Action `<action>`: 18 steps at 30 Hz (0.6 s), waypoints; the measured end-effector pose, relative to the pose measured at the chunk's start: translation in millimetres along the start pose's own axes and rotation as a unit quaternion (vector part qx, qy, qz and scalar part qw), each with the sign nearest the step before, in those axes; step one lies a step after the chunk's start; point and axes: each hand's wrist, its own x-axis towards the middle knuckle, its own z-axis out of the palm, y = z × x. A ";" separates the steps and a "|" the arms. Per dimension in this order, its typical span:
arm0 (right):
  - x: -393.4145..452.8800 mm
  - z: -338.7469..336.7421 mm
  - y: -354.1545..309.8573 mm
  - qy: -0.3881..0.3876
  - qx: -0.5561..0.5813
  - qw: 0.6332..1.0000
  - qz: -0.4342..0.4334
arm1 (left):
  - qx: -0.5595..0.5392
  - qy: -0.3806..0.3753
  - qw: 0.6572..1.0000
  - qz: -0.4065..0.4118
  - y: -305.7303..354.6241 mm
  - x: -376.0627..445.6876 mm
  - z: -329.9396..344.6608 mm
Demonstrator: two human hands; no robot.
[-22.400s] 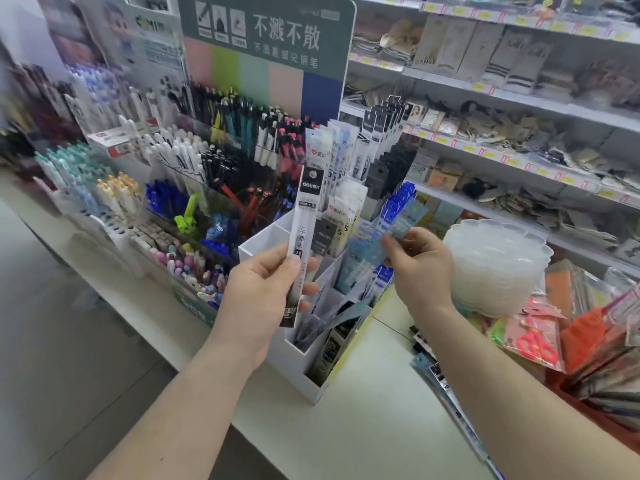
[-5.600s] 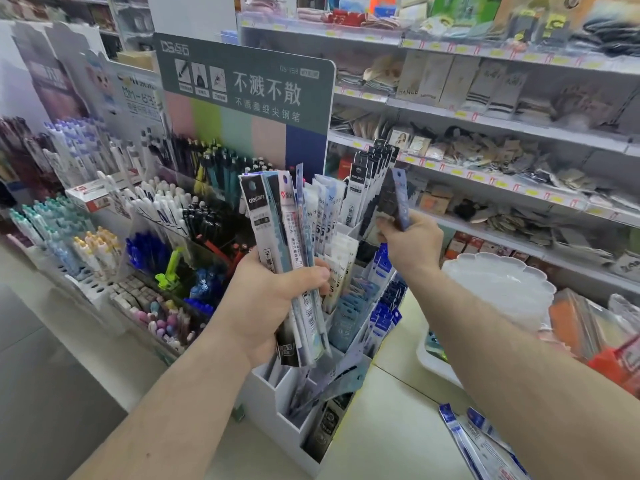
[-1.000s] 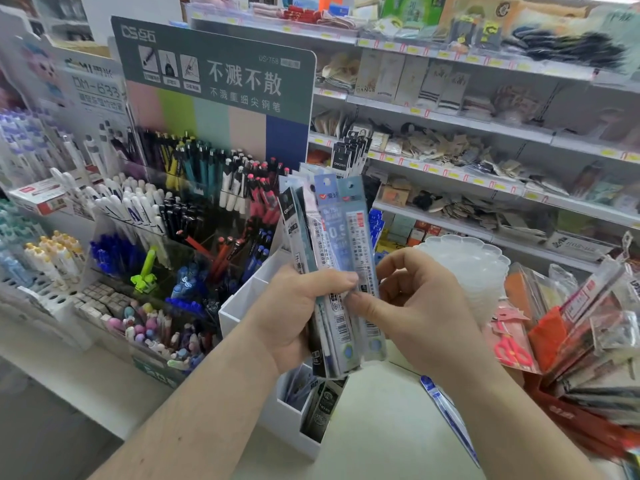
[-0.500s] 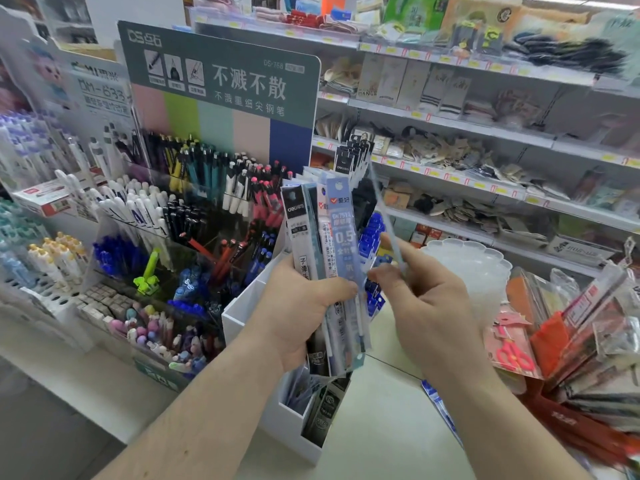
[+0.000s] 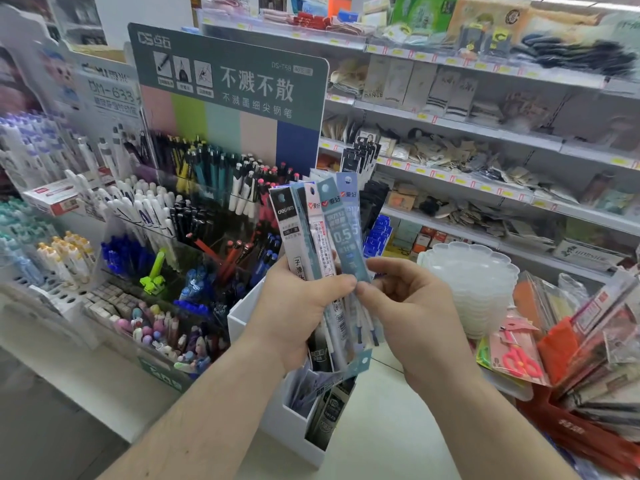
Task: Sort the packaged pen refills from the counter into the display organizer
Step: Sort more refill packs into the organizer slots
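I hold a fanned bundle of packaged pen refills (image 5: 320,233) upright in my left hand (image 5: 298,313), the thumb pressed across the front of the packets and the other fingers curled behind them, out of sight. The front packet is pale blue-grey with "0.5" printed large (the smaller print is too blurred to read); behind it fan a white one with a red logo and a dark-topped one at the far left. My right hand (image 5: 412,306) sits just right of the bundle, its thumb tip touching the left thumb tip, the forefinger curled over the right edge of the front packet so that the two pinch it.

Directly below both hands stands the white display organizer (image 5: 294,431) on the pale desk (image 5: 388,438), with more refill packets standing in its compartments; a dark packet leans in the nearest one. To the left of my left hand, racks of pens (image 5: 194,209) rise in tiers beneath a green sign (image 5: 235,81) with white characters. To the right of my right hand, a stack of clear scalloped trays (image 5: 471,282) rests on the desk, and further right lies a packet with red scissors (image 5: 517,362). Beyond my fingers, shop shelves (image 5: 485,188) carry small packaged goods.
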 end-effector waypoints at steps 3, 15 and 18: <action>5.0 -4.5 -2.6 -0.028 0.010 0.999 0.020 | 0.005 -0.007 1.000 0.004 0.4 1.8 -1.8; 16.3 -16.1 -26.9 -0.115 0.136 0.980 0.086 | 0.061 -0.007 0.998 0.033 0.6 8.6 -6.2; 19.4 -16.3 -26.5 -0.124 0.108 0.982 0.091 | 0.077 0.004 0.996 0.047 1.3 9.3 -5.4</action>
